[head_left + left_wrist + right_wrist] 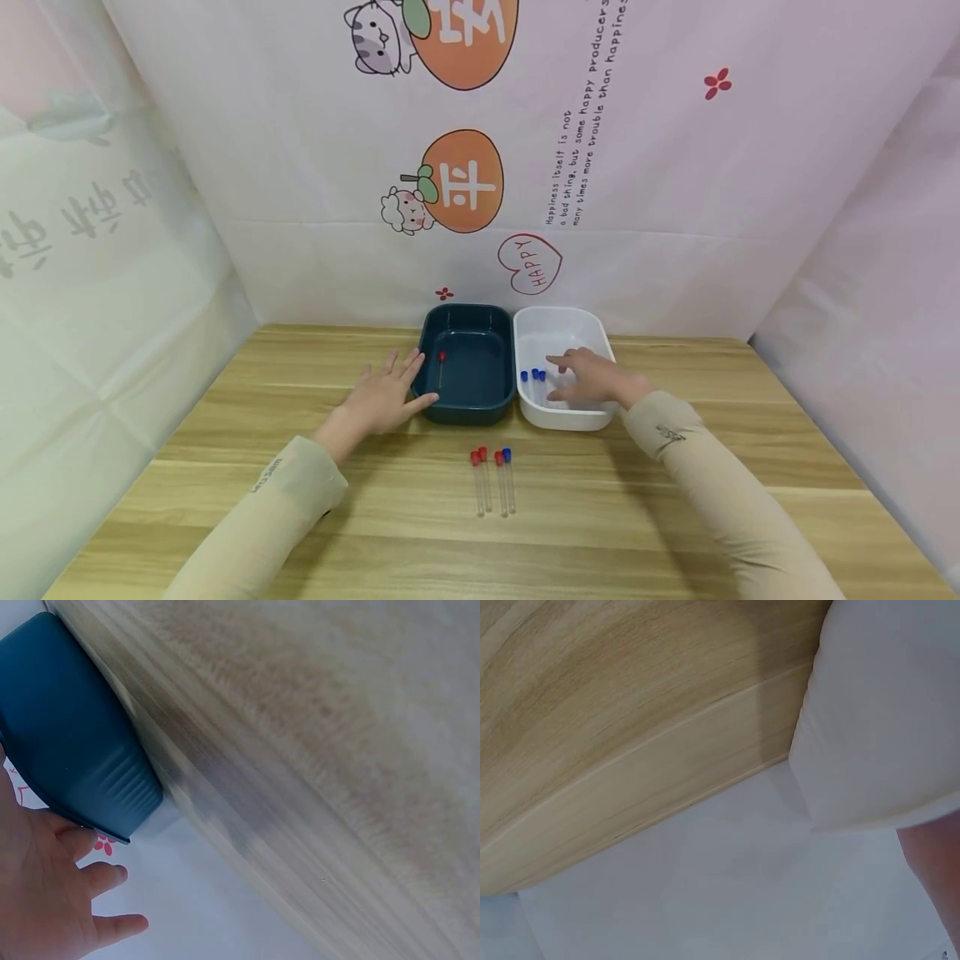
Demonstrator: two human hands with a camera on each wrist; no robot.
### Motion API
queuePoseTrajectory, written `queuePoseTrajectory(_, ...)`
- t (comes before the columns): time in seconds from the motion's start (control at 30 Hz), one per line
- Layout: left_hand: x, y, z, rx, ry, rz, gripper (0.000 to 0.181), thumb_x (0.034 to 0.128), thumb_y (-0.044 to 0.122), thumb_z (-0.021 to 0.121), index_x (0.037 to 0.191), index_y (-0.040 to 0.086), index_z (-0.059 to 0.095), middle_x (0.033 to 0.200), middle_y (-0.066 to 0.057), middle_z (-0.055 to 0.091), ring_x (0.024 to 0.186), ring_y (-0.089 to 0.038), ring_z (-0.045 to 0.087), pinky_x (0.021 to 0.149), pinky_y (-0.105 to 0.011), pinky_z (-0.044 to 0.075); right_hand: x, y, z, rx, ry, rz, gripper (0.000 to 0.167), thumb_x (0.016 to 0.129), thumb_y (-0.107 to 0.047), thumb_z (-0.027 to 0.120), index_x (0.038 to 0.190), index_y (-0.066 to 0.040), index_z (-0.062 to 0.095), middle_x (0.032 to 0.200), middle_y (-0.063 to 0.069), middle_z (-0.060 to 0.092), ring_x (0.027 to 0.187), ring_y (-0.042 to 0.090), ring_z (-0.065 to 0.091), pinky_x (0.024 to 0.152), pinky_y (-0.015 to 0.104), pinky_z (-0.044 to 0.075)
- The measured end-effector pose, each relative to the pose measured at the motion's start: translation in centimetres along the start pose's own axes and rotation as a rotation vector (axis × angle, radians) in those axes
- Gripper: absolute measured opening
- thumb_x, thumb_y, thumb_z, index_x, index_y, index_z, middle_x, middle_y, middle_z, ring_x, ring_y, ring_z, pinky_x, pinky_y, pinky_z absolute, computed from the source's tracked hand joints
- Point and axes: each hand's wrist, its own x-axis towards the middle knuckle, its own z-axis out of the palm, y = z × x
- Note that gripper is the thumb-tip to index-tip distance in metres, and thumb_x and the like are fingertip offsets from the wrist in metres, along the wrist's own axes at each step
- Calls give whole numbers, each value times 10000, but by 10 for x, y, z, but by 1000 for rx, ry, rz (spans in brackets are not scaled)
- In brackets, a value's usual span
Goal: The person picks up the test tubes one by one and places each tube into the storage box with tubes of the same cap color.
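My left hand (380, 395) rests with spread fingers against the left rim of a dark blue bin (467, 414). Inside that bin lies one red-capped test tube (441, 358). Over the white bin (567, 420) is my right hand (588, 379), index finger and thumb apart and nothing visible between them. Three blue-capped test tubes (536, 374) lie in the white bin; their clear bodies are hard to make out. In the left wrist view, my left fingers reach the dark bin's edge; the right wrist view shows little of my right hand.
On the wooden table (585, 533), in front of the bins, lie three red-capped test tubes (476, 483) and a blue-capped test tube (510, 479). A printed white cloth (337, 183) hangs behind the bins, with more cloth at both sides.
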Motion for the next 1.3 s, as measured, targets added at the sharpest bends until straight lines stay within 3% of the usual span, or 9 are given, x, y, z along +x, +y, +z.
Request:
queuePoseTrajectory(0.27, 0, -1, 0, 12, 2, 10, 850, 1049, 623, 404, 1643, 54, 188, 1698, -129, 162, 1534, -442, 129, 1133, -737, 181, -17, -3, -11, 72, 87, -29, 663, 982, -349, 706, 1492, 23, 503, 1260, 207, 637, 1216, 389, 557, 1057, 561, 441)
queuePoseTrajectory(0.57, 1, 0, -1, 17, -3, 4, 849, 1047, 631, 397, 1645, 65, 190, 1700, -112, 162, 1535, -437, 134, 1130, -740, 181, -36, -11, -20, 80, 208, -118, 572, 982, -244, 718, 1431, 67, 550, 1191, 215, 657, 1117, 401, 606, 958, 546, 502)
queuePoseTrajectory(0.87, 0, 0, -1, 16, -13, 3, 856, 1046, 632, 398, 1645, 60, 182, 1702, -113, 150, 1539, -431, 116, 1137, -734, 171, -59, -22, -23, 93, 228, -93, 562, 986, -258, 718, 1461, -8, 555, 1220, 143, 664, 1120, 327, 613, 945, 522, 526)
queuePoseTrajectory(1.3, -2, -1, 0, 3, -10, 5, 861, 1046, 635, 396, 1643, 53, 181, 1699, -126, 152, 1537, -435, 118, 1135, -742, 156, -87, -39, -12, 154, 291, -165, 509, 968, -207, 735, 1428, -35, 599, 1171, 79, 668, 1055, 312, 623, 874, 480, 550)
